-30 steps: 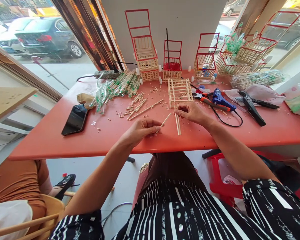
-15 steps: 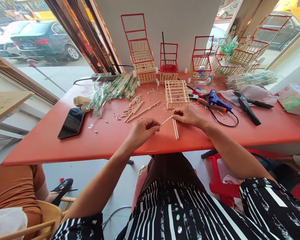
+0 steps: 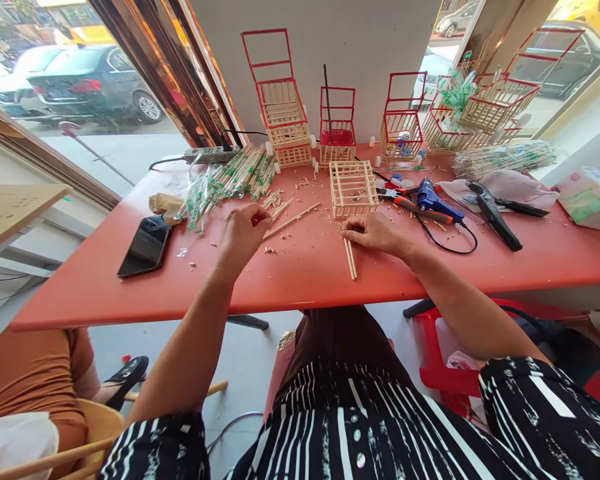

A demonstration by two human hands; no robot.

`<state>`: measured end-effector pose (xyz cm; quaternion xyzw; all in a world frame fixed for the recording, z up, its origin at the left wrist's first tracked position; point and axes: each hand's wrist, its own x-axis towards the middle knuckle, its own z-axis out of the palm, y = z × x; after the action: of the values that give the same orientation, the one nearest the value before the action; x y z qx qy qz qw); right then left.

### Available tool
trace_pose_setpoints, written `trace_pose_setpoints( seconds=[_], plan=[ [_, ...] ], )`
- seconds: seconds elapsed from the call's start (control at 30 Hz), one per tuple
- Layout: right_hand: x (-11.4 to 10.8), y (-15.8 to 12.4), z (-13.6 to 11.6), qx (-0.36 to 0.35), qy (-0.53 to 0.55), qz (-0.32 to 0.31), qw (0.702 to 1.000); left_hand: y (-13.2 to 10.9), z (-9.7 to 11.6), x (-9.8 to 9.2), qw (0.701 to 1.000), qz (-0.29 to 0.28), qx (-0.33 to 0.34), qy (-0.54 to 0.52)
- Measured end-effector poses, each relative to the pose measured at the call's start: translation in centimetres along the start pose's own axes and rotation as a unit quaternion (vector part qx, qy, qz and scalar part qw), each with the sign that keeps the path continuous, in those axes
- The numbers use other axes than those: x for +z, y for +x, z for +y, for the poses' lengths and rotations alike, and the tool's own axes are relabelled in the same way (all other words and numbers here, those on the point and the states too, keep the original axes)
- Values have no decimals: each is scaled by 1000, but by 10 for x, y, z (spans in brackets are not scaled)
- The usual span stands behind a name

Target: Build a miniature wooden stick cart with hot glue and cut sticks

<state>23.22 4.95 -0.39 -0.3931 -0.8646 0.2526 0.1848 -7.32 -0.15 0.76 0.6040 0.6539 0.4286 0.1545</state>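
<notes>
Orange-red worktop (image 3: 305,280) ran across the view. A few short sticks (image 3: 351,260) lay side by side on it, pointing away. Right hand (image 3: 377,233) rested at their far end, grip pinched shut on the tips. Left hand (image 3: 243,233) was farther left, fingers curled beside the loose sticks (image 3: 280,210); could not tell whether its grip held one. Beyond stood a small stick cage (image 3: 353,187), a blue glue gun (image 3: 433,199) and red-framed carts (image 3: 280,100) along the wall.

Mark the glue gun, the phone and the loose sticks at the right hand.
glue gun (image 3: 433,198): head view, on its blue body.
phone (image 3: 147,245): head view, middle of the dark screen.
loose sticks (image 3: 351,261): head view, on their lower half, clear of the fingers.
</notes>
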Motion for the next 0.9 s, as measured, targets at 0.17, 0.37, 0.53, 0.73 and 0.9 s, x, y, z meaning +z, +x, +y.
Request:
trace_pose_setpoints(
  seconds=[0.17,0.37,0.53,0.73,0.9],
  plan=[
    [1,0,-1,6,-7,-2,1000,14,-23,-8,987,-29,-91,-127],
    [1,1,1,8,-9,9,1000,10,-24,-3,962,10,-116,-247],
    [0,1,4,23,8,2,1000,7,-27,-4,944,17,-129,-302],
    [-5,-1,6,35,13,29,999,6,-35,-1,908,-46,-138,-394],
    [-8,-3,3,4,39,79,996,2,-31,6,915,-96,-95,-379]
  ],
)
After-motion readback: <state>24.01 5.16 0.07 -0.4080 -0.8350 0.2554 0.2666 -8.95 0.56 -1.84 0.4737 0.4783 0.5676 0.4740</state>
